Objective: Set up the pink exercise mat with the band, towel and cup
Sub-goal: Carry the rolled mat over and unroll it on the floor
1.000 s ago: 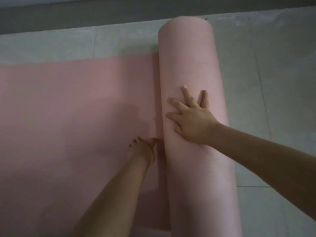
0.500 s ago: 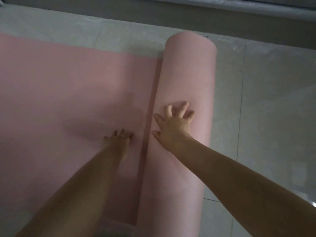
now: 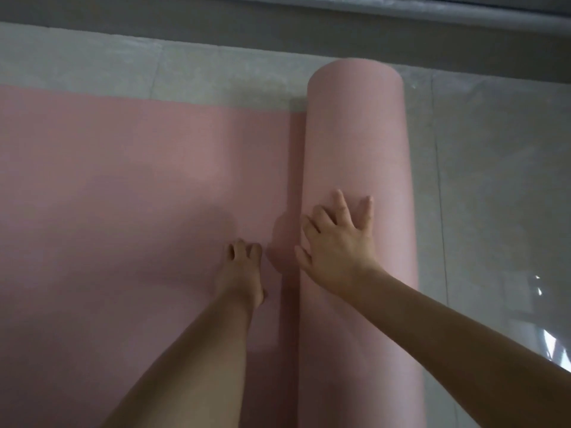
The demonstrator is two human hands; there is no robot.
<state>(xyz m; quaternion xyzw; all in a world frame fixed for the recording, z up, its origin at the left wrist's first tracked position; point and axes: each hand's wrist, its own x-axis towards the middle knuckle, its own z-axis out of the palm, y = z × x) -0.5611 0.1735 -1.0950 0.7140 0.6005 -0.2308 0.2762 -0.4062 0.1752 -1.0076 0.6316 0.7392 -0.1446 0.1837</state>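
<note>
The pink exercise mat (image 3: 117, 193) lies partly unrolled on the floor, its flat part filling the left of the view. Its rolled part (image 3: 358, 143) runs as a thick cylinder from the far wall side to the near edge. My right hand (image 3: 336, 242) lies flat on top of the roll with fingers spread, holding nothing. My left hand (image 3: 244, 267) presses down on the flat mat just left of the roll, fingers curled under. Band, towel and cup are not in view.
Pale glossy floor tiles (image 3: 494, 186) extend to the right of the roll and along the far edge of the mat. A dark skirting strip (image 3: 278, 35) runs along the wall at the top.
The roll has moved to the right, laying out more flat mat. Both hands followed it to the right, the right hand staying on the roll, the left on the flat part.
</note>
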